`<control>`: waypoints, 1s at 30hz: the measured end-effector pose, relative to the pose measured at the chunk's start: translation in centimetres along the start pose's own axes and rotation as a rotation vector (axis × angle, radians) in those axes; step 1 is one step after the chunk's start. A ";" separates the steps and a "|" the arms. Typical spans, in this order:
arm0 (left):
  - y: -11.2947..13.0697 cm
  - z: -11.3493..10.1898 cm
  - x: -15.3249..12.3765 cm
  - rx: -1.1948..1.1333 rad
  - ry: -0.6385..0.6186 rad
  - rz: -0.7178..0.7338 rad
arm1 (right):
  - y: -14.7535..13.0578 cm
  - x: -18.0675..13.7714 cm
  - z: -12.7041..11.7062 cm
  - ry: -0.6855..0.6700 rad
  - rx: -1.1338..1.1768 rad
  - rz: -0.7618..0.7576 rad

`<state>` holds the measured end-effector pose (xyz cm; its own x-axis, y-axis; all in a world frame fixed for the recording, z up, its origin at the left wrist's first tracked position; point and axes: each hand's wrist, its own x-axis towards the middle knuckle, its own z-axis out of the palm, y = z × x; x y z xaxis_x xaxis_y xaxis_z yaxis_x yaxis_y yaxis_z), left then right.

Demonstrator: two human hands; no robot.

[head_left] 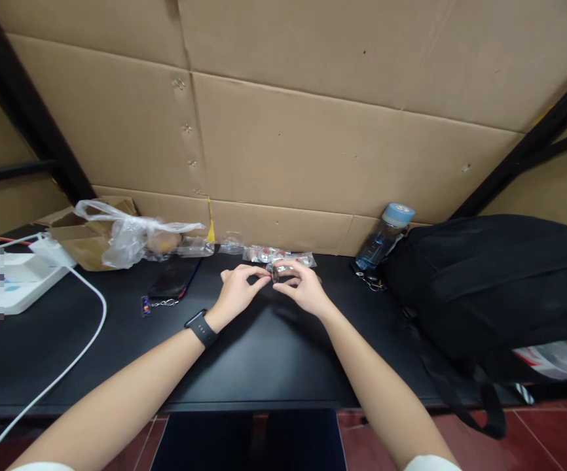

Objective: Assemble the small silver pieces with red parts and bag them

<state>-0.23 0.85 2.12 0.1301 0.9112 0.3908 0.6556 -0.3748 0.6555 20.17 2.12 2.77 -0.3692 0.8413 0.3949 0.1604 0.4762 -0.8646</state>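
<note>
One small round thing [275,272] pinched in your right hand [303,289] over the counter [264,366], clear packets [258,254] just behind, left hand [239,291] close beside it, can't tell if that one's gripping anything

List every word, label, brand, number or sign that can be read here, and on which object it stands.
No text can be read here.
Bottle: small marks on its side, too small to read.
Clear packets: red marks, too blurred to read.
Charm tag beside the phone: coloured pattern, too small to read.
Package by the backpack: red and white, nothing legible.
</note>
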 end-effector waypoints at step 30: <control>0.6 0.8 -0.6 0.201 0.025 0.104 | -0.1 -0.3 1.5 0.028 0.051 -0.001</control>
<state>0.65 0.26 1.77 0.1882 0.8639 0.4672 0.7748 -0.4229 0.4700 18.94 1.44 2.23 -0.3437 0.8478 0.4038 0.1133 0.4643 -0.8784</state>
